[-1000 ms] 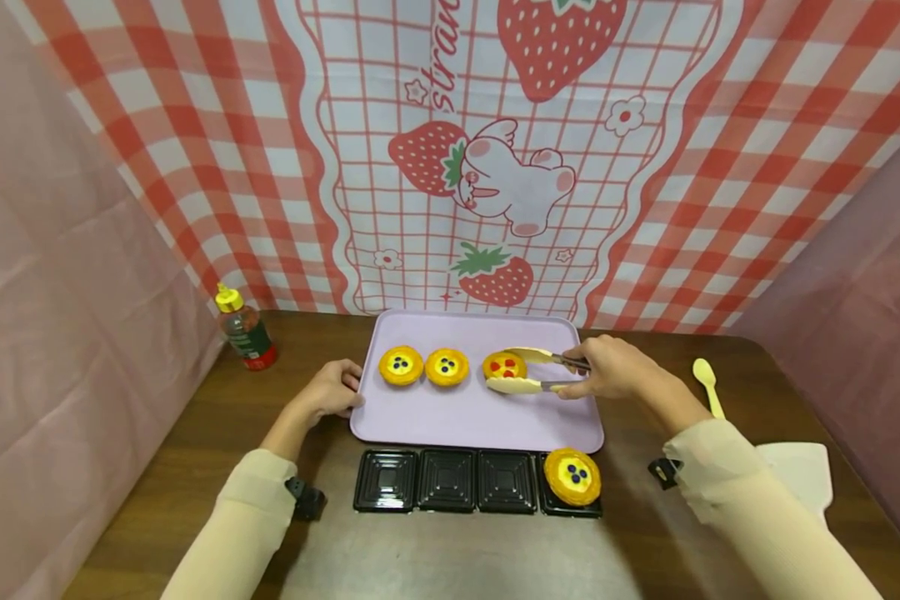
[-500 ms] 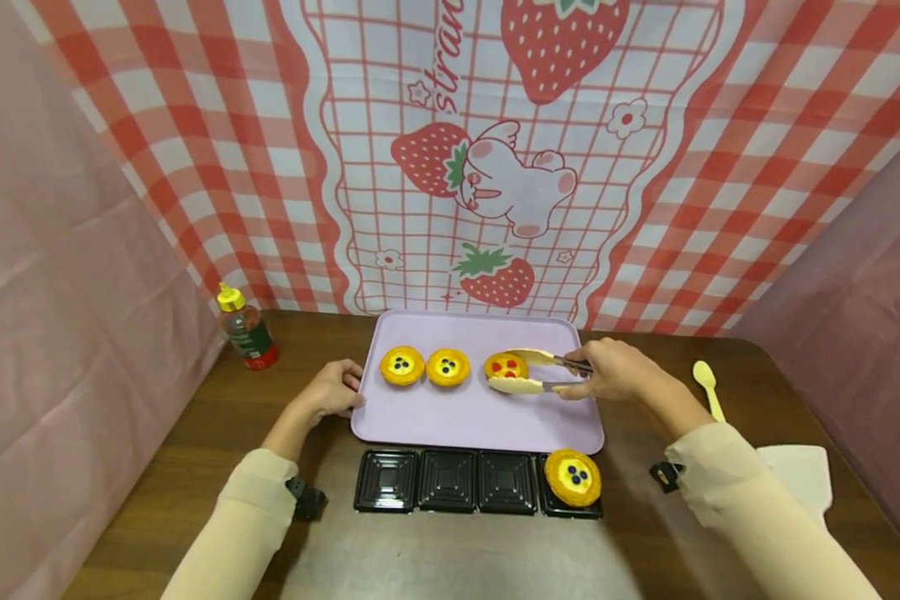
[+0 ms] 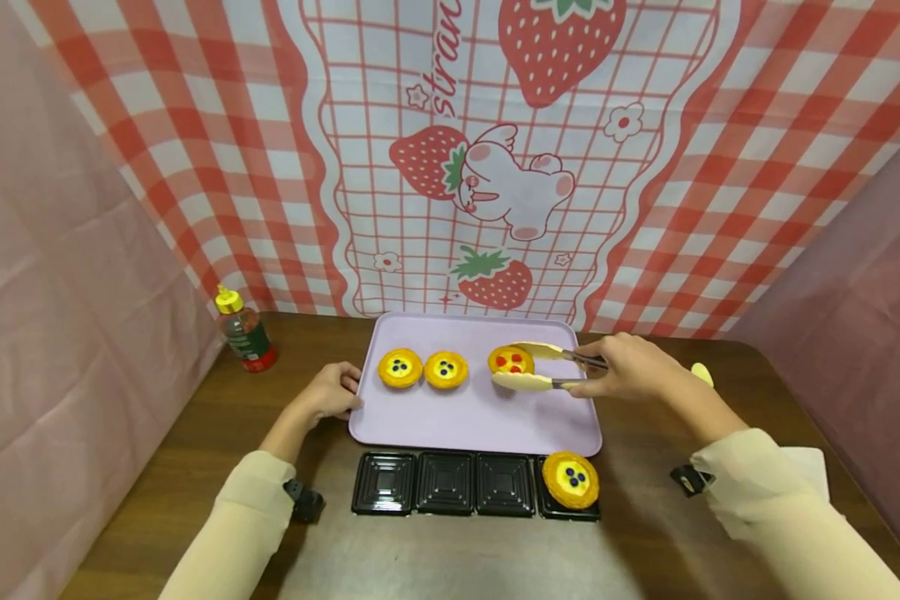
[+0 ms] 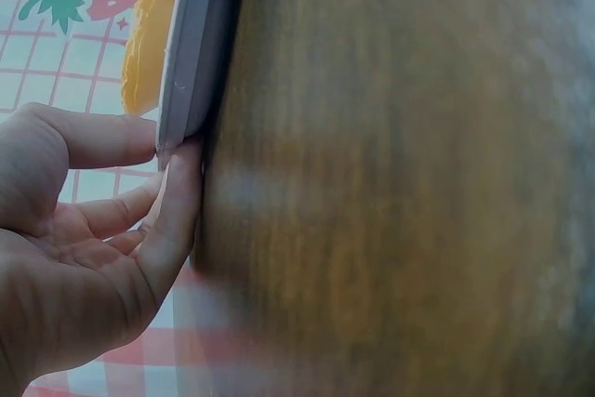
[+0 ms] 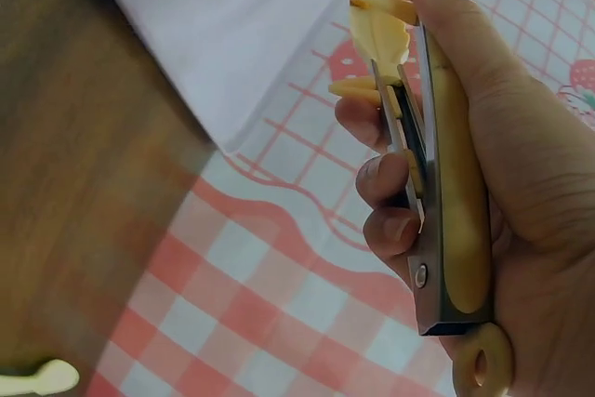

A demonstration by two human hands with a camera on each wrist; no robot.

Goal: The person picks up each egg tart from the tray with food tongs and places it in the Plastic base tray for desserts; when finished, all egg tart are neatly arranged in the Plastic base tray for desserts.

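Observation:
My left hand (image 3: 333,390) pinches the left edge of a lilac tray (image 3: 457,425); in the left wrist view the thumb is above the rim and a finger beneath it. My right hand (image 3: 630,367) grips cream-tipped metal tongs (image 3: 523,381). Between the tong tips is an egg tart with red toppings (image 3: 512,360), over the right half of the tray; whether it is off the surface I cannot tell. Two tarts with blue berries, one left (image 3: 400,367) and one beside it (image 3: 446,369), sit on the tray's left half.
Several black square containers (image 3: 385,483) stand in a row before the tray, the rightmost bearing a blueberry tart (image 3: 571,481). A yellow-capped bottle (image 3: 247,335) stands at left. At right are a pale yellow spoon (image 3: 702,374) and a white flat piece (image 3: 810,468), both partly hidden by my right arm.
My right hand and the tongs have shifted slightly right, and the red-topped tart has moved right with them. My left hand stays at the tray's edge.

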